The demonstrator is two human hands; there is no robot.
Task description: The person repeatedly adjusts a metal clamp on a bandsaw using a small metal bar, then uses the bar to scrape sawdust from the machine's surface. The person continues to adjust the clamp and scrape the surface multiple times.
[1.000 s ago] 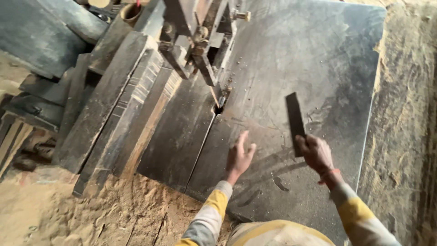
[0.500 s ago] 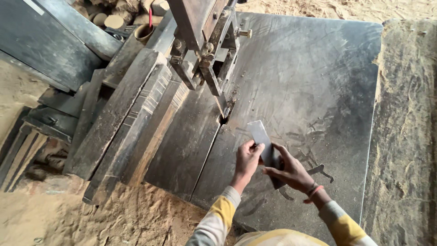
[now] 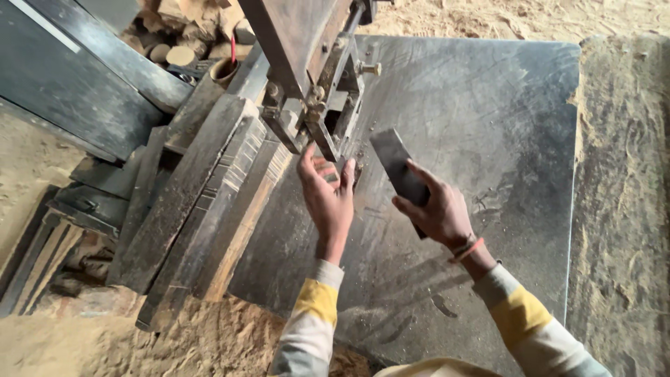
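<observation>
Machine: band-saw table (image 3: 488, 126), a dark grey metal plate, dusty and scratched, with the blade guide assembly (image 3: 317, 105) standing over its upper left part.
Left hand: the left hand (image 3: 326, 199) is raised just below the guide assembly, palm turned up, fingers loosely curled and spread, holding nothing; the fingertips are close to the guide, and whether they touch it cannot be told.
Right hand: the right hand (image 3: 436, 209) grips a flat dark rectangular piece (image 3: 398, 167), thumb on one face and fingers wrapped behind its lower end.
Piece position: it stands tilted over the table, its free upper end pointing up and left, just right of the guide assembly and apart from the left hand.
Sleeves: both forearms wear grey sleeves with yellow bands; a thin orange band (image 3: 466, 250) sits on the right wrist.
Left of table: long dark wooden planks (image 3: 202, 195) lie side by side along the table's edge.
Containers: a small round cup-like vessel (image 3: 225, 70) sits behind the planks; its contents are too dim to make out, possibly nothing.
Background: cut wood blocks (image 3: 174, 42) are heaped at the top left.
Ground: sawdust (image 3: 91, 342) covers the floor around the machine.
</observation>
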